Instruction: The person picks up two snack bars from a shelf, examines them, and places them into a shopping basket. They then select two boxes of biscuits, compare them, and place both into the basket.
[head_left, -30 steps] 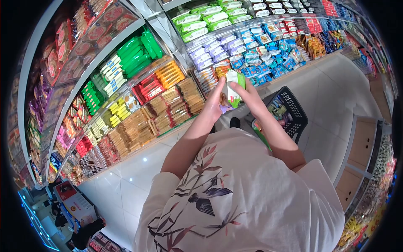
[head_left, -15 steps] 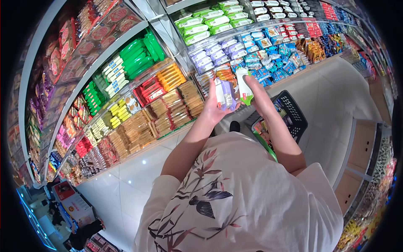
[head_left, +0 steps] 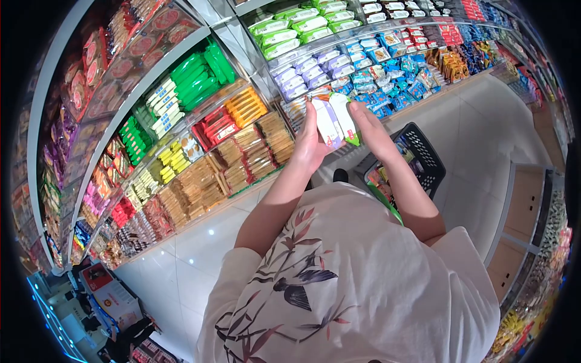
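My left hand is closed on a purple and white packet, its thumb on the upper left edge. Beside it, touching, is a green and white packet, which my right hand grips from the right side. Both packets stand side by side between my palms, white faces towards me. Behind them lie the shelf's purple packets and, higher up, green packets. The fingers under the packets are mostly hidden.
A black basket with packets inside is at my right side, by my forearm. Snack shelves curve along the front and left. Wooden cabinets stand at the right. At the lower left is a box display, with a dark-clothed person nearby.
The two packets have come together, side by side, and my right hand has shifted slightly left. The purple packet has turned to show more of its white face.
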{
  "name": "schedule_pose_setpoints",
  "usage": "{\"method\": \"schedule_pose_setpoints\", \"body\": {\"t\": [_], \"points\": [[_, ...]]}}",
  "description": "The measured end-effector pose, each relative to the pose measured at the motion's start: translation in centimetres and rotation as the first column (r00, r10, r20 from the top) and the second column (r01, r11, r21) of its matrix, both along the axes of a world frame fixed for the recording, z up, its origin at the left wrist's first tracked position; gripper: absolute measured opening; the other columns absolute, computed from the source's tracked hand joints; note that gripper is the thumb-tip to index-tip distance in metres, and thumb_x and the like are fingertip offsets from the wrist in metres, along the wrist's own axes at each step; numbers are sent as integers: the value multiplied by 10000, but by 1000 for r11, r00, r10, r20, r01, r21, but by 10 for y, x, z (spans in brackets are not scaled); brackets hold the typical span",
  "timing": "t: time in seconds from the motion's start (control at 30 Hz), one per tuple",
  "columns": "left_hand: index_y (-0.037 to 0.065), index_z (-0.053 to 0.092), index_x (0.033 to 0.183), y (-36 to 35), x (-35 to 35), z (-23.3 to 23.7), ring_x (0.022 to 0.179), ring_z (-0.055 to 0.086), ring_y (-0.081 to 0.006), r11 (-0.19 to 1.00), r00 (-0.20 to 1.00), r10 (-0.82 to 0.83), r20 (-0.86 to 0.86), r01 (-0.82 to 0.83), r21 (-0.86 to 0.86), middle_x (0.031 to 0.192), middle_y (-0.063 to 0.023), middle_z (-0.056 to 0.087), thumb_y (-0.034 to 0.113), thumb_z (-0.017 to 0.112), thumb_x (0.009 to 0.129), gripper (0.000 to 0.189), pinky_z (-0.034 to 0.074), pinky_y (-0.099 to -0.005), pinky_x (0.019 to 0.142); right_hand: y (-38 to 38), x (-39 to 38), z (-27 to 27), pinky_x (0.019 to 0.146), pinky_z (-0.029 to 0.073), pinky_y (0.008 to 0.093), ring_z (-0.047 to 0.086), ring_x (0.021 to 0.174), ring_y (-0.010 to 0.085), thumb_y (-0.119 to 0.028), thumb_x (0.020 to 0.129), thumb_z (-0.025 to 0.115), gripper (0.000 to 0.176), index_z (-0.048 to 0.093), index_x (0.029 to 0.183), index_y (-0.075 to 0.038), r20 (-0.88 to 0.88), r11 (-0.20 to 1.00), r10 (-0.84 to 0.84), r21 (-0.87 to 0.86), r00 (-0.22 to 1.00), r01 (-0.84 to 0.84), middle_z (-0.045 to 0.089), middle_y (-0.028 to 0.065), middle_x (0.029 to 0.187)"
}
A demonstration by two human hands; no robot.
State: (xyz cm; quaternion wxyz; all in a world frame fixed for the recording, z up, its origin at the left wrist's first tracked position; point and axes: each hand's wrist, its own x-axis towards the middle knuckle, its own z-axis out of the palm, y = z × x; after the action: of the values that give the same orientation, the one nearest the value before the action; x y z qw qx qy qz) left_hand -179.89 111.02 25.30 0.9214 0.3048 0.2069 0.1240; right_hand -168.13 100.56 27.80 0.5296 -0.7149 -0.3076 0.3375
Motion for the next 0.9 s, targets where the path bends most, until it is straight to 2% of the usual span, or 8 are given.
{"method": "schedule_pose_setpoints", "body": {"t": [0.13, 0.23, 0.33, 0.43, 0.53, 0.63, 0.83, 0.9], "points": [[91, 340, 1405, 4, 2, 2, 1218, 499, -238, 999, 999, 51, -12, -52, -11, 1341, -97, 489, 657, 219, 922, 754, 443, -463, 970, -4, 1, 1, 992, 348, 305, 395, 1265, 219, -504, 968, 382, 650, 388, 1381, -2, -27, 996, 87, 23, 996, -86, 474, 122, 1316], [67, 348, 1395, 7, 2, 2, 1194, 523, -242, 999, 999, 50, -18, -50, -2, 1313, -107, 514, 648, 224, 928, 756, 450, -452, 969, -6, 3, -2, 936, 392, 314, 430, 1221, 205, -501, 970, 379, 637, 364, 1403, -35, -82, 992, 117, 46, 990, -114, 474, 107, 1313], [58, 359, 1385, 9, -1, 10, 1173, 542, -243, 998, 998, 37, -45, -35, 43, 1298, -114, 527, 638, 236, 933, 746, 458, -448, 962, -8, 4, 10, 871, 424, 309, 458, 1168, 178, -499, 968, 390, 627, 363, 1408, -53, -69, 983, 175, -38, 982, -178, 474, 96, 1310], [64, 365, 1381, 9, -1, 11, 1165, 548, -242, 998, 997, 53, -62, -50, 43, 1296, -120, 527, 627, 253, 938, 725, 465, -449, 954, -8, -3, 25, 839, 474, 294, 525, 1094, 197, -432, 987, 393, 576, 382, 1388, -18, -127, 989, 130, -50, 983, -137, 489, 132, 1283], [69, 370, 1376, 7, 0, 14, 1161, 552, -239, 997, 995, 70, -67, -68, 37, 1291, -118, 531, 622, 262, 940, 712, 470, -446, 949, -7, -2, 18, 677, 497, 263, 566, 961, 163, -446, 978, 412, 579, 381, 1397, -48, -140, 991, 113, -61, 984, -123, 491, 124, 1277], [75, 371, 1375, 5, 0, 16, 1159, 553, -239, 996, 994, 90, -67, -89, 24, 1284, -114, 536, 616, 267, 943, 700, 470, -446, 949, -5, -4, 11, 681, 490, 259, 571, 921, 157, -443, 975, 423, 591, 352, 1412, -52, 5, 996, 86, 11, 996, -86, 507, 125, 1250], [78, 368, 1382, 7, -2, 17, 1180, 536, -249, 995, 996, 67, -52, -63, 80, 1298, -114, 525, 637, 203, 939, 732, 457, -446, 965, -7, -10, 19, 667, 482, 263, 569, 921, 160, -427, 979, 424, 618, 274, 1436, -38, -37, 995, 99, -18, 994, -100, 521, 165, 1249], [78, 365, 1389, 7, -1, 15, 1193, 524, -256, 997, 997, 76, -23, -76, 3, 1308, -115, 517, 647, 162, 934, 756, 444, -455, 978, -7, -14, 21, 755, 480, 285, 559, 995, 192, -403, 971, 456, 631, 268, 1427, -10, -46, 997, 63, -39, 997, -64, 493, 189, 1277]]}}
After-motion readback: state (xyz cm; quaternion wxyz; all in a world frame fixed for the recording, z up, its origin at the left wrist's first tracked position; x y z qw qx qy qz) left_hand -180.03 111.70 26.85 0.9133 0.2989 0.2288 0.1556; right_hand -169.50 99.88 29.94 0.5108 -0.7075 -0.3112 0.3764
